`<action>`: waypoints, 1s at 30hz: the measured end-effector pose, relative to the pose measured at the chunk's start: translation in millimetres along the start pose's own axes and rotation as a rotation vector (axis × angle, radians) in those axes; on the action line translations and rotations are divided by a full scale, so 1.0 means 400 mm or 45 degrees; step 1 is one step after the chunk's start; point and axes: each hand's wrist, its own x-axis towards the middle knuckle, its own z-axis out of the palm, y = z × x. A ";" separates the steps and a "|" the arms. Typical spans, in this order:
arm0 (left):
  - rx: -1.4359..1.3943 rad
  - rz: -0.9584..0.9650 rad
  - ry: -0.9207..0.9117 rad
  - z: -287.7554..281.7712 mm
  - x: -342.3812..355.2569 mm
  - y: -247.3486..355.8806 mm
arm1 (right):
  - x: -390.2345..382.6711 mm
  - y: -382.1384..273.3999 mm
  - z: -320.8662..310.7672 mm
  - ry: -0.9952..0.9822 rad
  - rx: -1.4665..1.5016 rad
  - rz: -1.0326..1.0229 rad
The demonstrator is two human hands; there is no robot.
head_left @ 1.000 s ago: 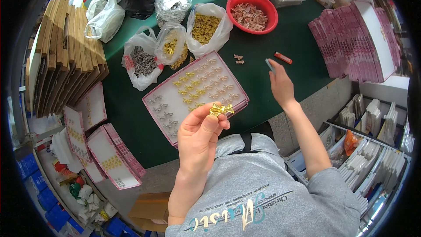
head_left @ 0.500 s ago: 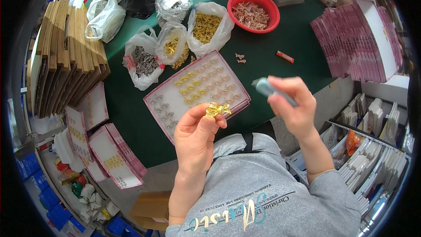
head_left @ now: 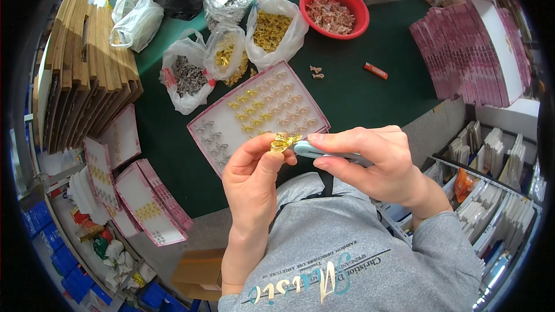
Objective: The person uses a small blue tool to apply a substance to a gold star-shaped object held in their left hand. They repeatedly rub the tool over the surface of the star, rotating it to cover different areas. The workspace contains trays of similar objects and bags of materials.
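Note:
Between the thumb and fingers of my left hand (head_left: pixel 248 182) is a shiny gold bow (head_left: pixel 283 143), held up over the near edge of the table. My right hand (head_left: pixel 384 164) is closed around a light-blue handheld tool (head_left: pixel 315 150); its exact kind is unclear. The tool's end meets or nearly meets the bow's right side. Just beyond my hands lies a white board with a pink border (head_left: pixel 201 149), carrying rows of silver bows (head_left: pixel 211 138), gold bows (head_left: pixel 248 107) and pinkish bows (head_left: pixel 292 104).
Open plastic bags hold silver pieces (head_left: pixel 188 75) and gold pieces (head_left: pixel 272 30) behind the board. Further right are a red bowl (head_left: pixel 365 22) of pinkish pieces and a red lighter (head_left: pixel 376 70). Pink-edged cards (head_left: pixel 462 52) stand stacked at right, wooden boards (head_left: pixel 87 75) at left.
My right hand has swung left and nearer to me, bringing the light-blue tool to the bow. The left hand keeps the bow in nearly the same place.

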 end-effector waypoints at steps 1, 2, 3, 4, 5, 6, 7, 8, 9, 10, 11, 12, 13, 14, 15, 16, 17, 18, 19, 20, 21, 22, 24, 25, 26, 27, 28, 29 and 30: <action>0.017 0.006 0.006 0.001 0.000 0.000 | 0.000 0.000 0.000 0.000 -0.003 0.002; 0.018 0.012 0.007 0.002 0.001 0.000 | 0.000 0.000 0.001 0.001 -0.007 0.005; 0.019 0.019 0.007 0.003 0.001 0.000 | 0.000 -0.001 0.001 -0.004 -0.012 0.011; 0.020 0.026 0.008 0.003 0.001 0.000 | 0.000 -0.003 0.000 -0.008 -0.017 0.017; 0.028 0.028 0.013 0.004 0.000 0.000 | 0.000 -0.004 0.000 -0.012 -0.022 0.023; 0.036 0.032 0.017 0.005 0.000 0.001 | 0.000 -0.005 0.001 -0.009 -0.021 0.018; 0.044 0.035 0.022 0.006 0.000 0.001 | 0.001 -0.005 0.001 -0.005 -0.020 0.014; 0.046 0.036 0.020 0.006 0.000 0.001 | 0.001 -0.005 0.002 -0.001 -0.019 0.009; 0.048 0.038 0.019 0.006 0.000 0.001 | 0.000 -0.004 0.003 0.001 -0.017 0.007; 0.050 0.039 0.018 0.006 0.000 0.000 | 0.000 -0.003 0.004 0.002 -0.015 0.005; 0.055 0.041 0.019 0.007 0.000 0.001 | -0.001 -0.002 0.005 0.004 -0.013 0.003; 0.059 0.043 0.019 0.009 0.001 0.003 | -0.001 -0.002 0.005 0.005 -0.015 0.001; 0.064 0.045 0.019 0.010 0.001 0.004 | -0.002 -0.002 0.005 0.006 -0.016 -0.001; 0.061 0.047 0.016 0.010 0.000 0.003 | -0.002 -0.002 0.005 0.007 -0.017 -0.003; 0.057 0.050 0.014 0.010 0.000 0.003 | -0.002 -0.003 0.004 0.006 -0.016 0.002; 0.054 0.052 0.011 0.009 -0.001 0.002 | -0.002 -0.004 0.004 0.005 -0.016 0.008; 0.048 0.050 0.012 0.009 -0.001 0.002 | -0.003 -0.006 0.004 0.003 -0.016 0.013; 0.042 0.048 0.012 0.010 -0.001 0.002 | -0.003 -0.006 0.003 0.004 -0.018 0.016; 0.036 0.045 0.011 0.010 -0.001 0.001 | -0.003 -0.006 0.002 0.004 -0.020 0.018; 0.026 0.042 0.004 0.010 -0.001 0.002 | -0.004 -0.007 0.002 0.005 -0.023 0.021; 0.016 0.040 -0.002 0.010 0.000 0.002 | -0.004 -0.007 0.002 0.010 -0.021 0.018; 0.005 0.037 -0.008 0.011 0.000 0.002 | -0.003 -0.007 0.003 0.016 -0.020 0.016; 0.001 0.032 -0.001 0.013 0.000 0.003 | -0.003 -0.007 0.003 0.018 -0.020 0.012; -0.001 0.029 0.002 0.013 0.000 0.003 | -0.002 -0.007 0.002 0.015 -0.021 0.011; -0.001 0.024 -0.001 0.013 0.000 0.003 | -0.002 -0.007 0.002 0.012 -0.023 0.010; 0.000 0.020 -0.004 0.012 -0.001 0.003 | -0.002 -0.007 0.002 0.015 -0.023 0.007; 0.000 0.015 -0.006 0.011 -0.001 0.004 | -0.002 -0.006 0.003 0.018 -0.023 0.004; -0.010 0.002 -0.009 0.012 -0.001 0.004 | -0.003 -0.005 0.004 0.021 -0.024 0.001; -0.020 -0.012 -0.011 0.012 -0.001 0.004 | -0.003 -0.004 0.004 0.023 -0.019 0.002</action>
